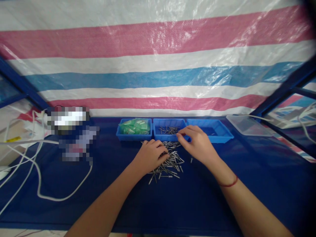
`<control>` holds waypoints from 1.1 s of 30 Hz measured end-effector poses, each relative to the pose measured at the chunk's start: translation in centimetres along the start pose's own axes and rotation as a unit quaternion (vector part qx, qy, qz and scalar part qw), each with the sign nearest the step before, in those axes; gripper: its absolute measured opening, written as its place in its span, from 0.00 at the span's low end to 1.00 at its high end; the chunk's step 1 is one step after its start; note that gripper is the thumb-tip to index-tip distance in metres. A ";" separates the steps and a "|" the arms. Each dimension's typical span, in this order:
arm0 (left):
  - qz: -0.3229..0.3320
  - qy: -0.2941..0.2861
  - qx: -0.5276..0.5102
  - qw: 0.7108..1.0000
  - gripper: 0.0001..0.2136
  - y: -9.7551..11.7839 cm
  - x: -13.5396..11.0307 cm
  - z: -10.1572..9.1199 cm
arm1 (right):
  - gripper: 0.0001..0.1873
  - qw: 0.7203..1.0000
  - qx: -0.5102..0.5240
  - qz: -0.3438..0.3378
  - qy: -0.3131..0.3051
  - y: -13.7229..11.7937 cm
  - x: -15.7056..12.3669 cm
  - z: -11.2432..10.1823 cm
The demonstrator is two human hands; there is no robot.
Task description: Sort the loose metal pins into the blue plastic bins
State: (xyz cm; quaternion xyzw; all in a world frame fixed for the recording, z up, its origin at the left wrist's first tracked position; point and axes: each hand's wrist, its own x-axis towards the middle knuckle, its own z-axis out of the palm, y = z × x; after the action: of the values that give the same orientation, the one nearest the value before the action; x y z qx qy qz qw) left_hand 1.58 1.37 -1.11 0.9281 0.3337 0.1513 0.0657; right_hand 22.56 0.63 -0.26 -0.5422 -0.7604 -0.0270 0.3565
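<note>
Shiny woven-plastic sheeting point(158, 41), striped red, white and blue, hangs behind a smooth blue tabletop point(172, 207). Three boxy plastic bins point(163, 137) sit in a row. Left hand point(153, 153) is loosely curled, right hand point(195, 141) is bent at the middle bin; can't tell if either's gripping anything. Skinny metal blind rivets point(174, 161) lie heaped by the left hand, more in that bin.

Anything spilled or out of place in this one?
A lone rivet lies to the right of the loose pile, apart from it, so it looks strayed. At the left, pixelated patches look odd too; what they cover can't be told.
</note>
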 end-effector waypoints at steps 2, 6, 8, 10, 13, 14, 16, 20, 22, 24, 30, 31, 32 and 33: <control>0.001 0.006 0.017 1.000 0.09 -0.1 0.0 0.2 | 0.09 0.998 0.027 -0.029 -0.044 -0.6 -0.1 0.4; -0.021 0.040 0.051 0.998 0.09 -0.2 -0.1 0.6 | 0.07 0.991 0.059 -0.061 -0.102 -1.0 -0.4 0.8; -0.042 0.064 0.054 0.996 0.10 -0.2 0.0 0.6 | 0.06 0.988 0.075 -0.066 -0.115 -1.1 -0.4 0.7; -0.058 0.089 0.034 0.994 0.10 -0.2 0.1 0.5 | 0.07 0.985 0.095 -0.070 -0.123 -1.2 -0.4 0.5; -0.080 0.126 -0.034 0.988 0.10 -0.1 0.3 0.2 | 0.06 0.980 0.133 -0.066 -0.134 -1.4 -0.3 0.3; -0.088 0.137 -0.058 0.985 0.10 -0.1 0.3 0.1 | 0.07 0.978 0.150 -0.060 -0.133 -1.5 -0.3 0.2; -0.100 0.153 -0.097 0.978 0.10 0.0 0.4 0.2 | 0.08 0.975 0.185 -0.041 -0.118 -1.6 -0.2 0.0; -0.080 0.153 -0.139 0.975 0.08 0.1 0.4 0.7 | 0.08 0.972 0.223 0.020 -0.072 -2.1 -0.1 -0.1; -0.061 0.152 -0.137 0.977 0.08 0.2 0.3 1.0 | 0.09 0.967 0.243 0.046 -0.062 -2.3 -0.3 0.0; -0.052 0.153 -0.132 0.978 0.09 0.4 0.2 1.2 | 0.09 0.955 0.282 0.070 -0.053 -2.4 -0.4 0.4; -0.052 0.165 -0.164 0.971 0.09 0.9 0.2 1.0 | 0.11 0.927 0.357 0.113 -0.012 -2.5 -0.6 1.0; -0.051 0.167 -0.173 0.969 0.09 0.9 0.2 1.0 | 0.11 0.931 0.349 0.111 -0.013 -2.5 -0.6 1.0; -0.051 0.168 -0.181 0.968 0.09 0.8 0.2 1.0 | 0.11 0.935 0.338 0.106 -0.017 -2.5 -0.6 0.9; -0.050 0.167 -0.187 0.967 0.09 0.8 0.2 1.0 | 0.11 0.940 0.325 0.100 -0.023 -2.5 -0.5 0.8</control>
State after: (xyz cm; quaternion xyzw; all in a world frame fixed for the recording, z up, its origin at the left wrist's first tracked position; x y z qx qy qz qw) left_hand 2.51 0.88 -1.82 0.8429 0.3520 0.3606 0.1885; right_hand 20.09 -0.49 -0.29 -0.4703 -0.6777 0.2693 0.4969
